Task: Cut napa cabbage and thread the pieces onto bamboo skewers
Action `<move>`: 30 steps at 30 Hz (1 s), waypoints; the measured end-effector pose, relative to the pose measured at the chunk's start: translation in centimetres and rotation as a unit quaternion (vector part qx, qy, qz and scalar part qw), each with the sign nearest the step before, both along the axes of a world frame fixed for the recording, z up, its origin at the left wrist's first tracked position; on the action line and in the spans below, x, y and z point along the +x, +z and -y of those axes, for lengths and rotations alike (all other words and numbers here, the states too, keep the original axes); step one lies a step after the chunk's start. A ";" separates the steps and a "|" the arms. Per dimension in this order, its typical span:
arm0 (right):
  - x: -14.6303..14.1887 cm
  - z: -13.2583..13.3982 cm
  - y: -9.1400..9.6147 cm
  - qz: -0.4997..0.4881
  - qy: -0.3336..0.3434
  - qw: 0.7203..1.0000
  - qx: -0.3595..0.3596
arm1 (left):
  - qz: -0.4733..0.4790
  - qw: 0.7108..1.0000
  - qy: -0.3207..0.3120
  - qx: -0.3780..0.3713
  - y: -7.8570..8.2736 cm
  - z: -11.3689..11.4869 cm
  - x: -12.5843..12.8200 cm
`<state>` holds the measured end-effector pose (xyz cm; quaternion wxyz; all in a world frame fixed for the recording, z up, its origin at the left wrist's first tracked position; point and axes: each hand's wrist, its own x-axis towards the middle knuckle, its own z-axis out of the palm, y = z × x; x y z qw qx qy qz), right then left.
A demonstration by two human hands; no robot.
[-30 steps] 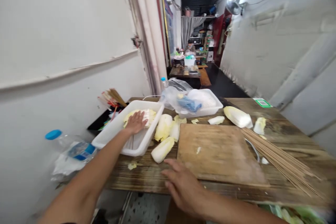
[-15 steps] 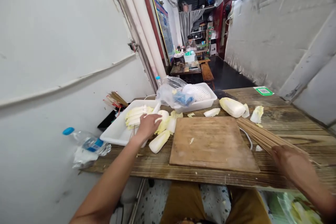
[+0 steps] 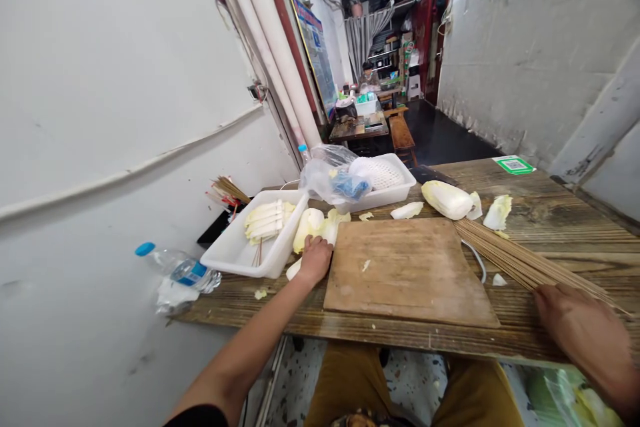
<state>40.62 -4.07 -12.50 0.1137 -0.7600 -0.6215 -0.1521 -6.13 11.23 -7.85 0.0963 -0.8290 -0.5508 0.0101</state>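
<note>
Bamboo skewers (image 3: pixel 510 253) run from the cutting board (image 3: pixel 410 287)'s back right corner toward the table (image 3: pixel 555 213)'s front right: likely light, stiff, best taken mid-length. Right hand (image 3: pixel 580 330) curls at them, closure undetermined. Left hand (image 3: pixel 316 259) partly covers napa cabbage piece (image 3: pixel 293 269) near board's left edge; hold undetermined.

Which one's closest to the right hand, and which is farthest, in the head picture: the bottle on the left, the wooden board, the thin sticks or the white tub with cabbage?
1. Thin sticks: right at the right hand.
2. Wooden board: left of the hand.
3. White tub: left past the board.
4. Bottle: farthest left.
</note>
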 end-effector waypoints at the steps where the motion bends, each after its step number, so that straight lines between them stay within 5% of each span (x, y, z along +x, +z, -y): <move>1: 0.0 0.0 0.0 0.008 0.014 1.000 -0.011 | -0.005 1.000 -0.002 0.004 -0.2 -0.3 0.0; 9: -1.1 0.6 0.4 0.048 0.004 0.999 -0.024 | -0.023 1.000 0.010 0.009 -0.4 -2.2 0.3; 15: -3.0 -0.3 2.7 0.044 -0.010 0.999 -0.014 | -0.004 1.000 0.003 -0.003 -0.3 -1.9 0.5; 18: -3.8 -3.9 4.5 0.021 -0.016 1.000 0.004 | 0.012 1.000 -0.009 0.005 0.8 -0.8 1.0; 24: -4.6 -15.7 7.2 -0.068 -0.024 0.997 -0.002 | 0.175 0.983 -0.058 -0.007 3.5 4.9 1.3; 27: -5.0 -20.3 7.1 -0.111 -0.044 0.993 -0.020 | 0.266 0.959 -0.092 -0.035 2.9 8.5 -0.2; 30: -5.3 -22.9 6.4 -0.158 -0.061 0.985 -0.035 | 0.346 0.935 -0.051 -0.049 1.4 11.4 -2.3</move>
